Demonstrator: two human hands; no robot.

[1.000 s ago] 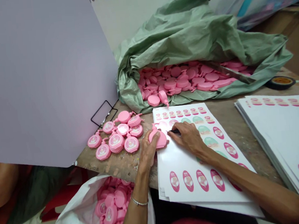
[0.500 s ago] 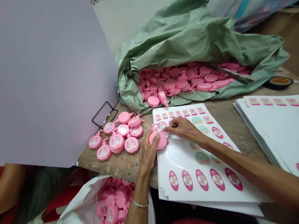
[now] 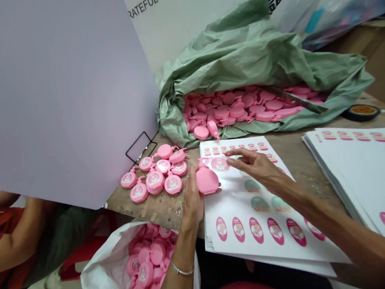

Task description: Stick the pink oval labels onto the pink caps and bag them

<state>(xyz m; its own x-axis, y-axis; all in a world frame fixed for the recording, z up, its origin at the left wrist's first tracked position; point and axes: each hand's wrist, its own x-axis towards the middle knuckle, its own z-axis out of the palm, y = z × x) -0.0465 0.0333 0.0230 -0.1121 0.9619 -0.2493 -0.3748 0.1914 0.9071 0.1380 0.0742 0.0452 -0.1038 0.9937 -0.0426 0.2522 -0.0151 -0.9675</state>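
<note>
My left hand (image 3: 192, 198) is wrapped round a flat, round pink plastic bottle (image 3: 207, 180) with a small pump-like spout at its top. Its plain face is turned up, without a sticker. A clear-edged oval sticker (image 3: 219, 163) with a pink print hangs from the fingertips of my right hand (image 3: 255, 163), just above and right of the bottle. Under both hands lies a sticker sheet (image 3: 231, 204) printed with several rows of labels, on a stack. Left of my left hand, several labelled pink bottles (image 3: 154, 179) sit in a loose pile.
A green sack (image 3: 232, 64) full of plain pink bottles lies open at the back. Below the table edge stands a white sack (image 3: 98, 269) of pink bottles. More sheets (image 3: 356, 166) and a tape roll (image 3: 361, 112) are on the right. Another person's arm (image 3: 24, 226) shows far left.
My right hand has lifted the sticker slightly and its fingers have straightened. The bottle now faces up more squarely in my left hand, with the thumb off its face. The view has shifted slightly.
</note>
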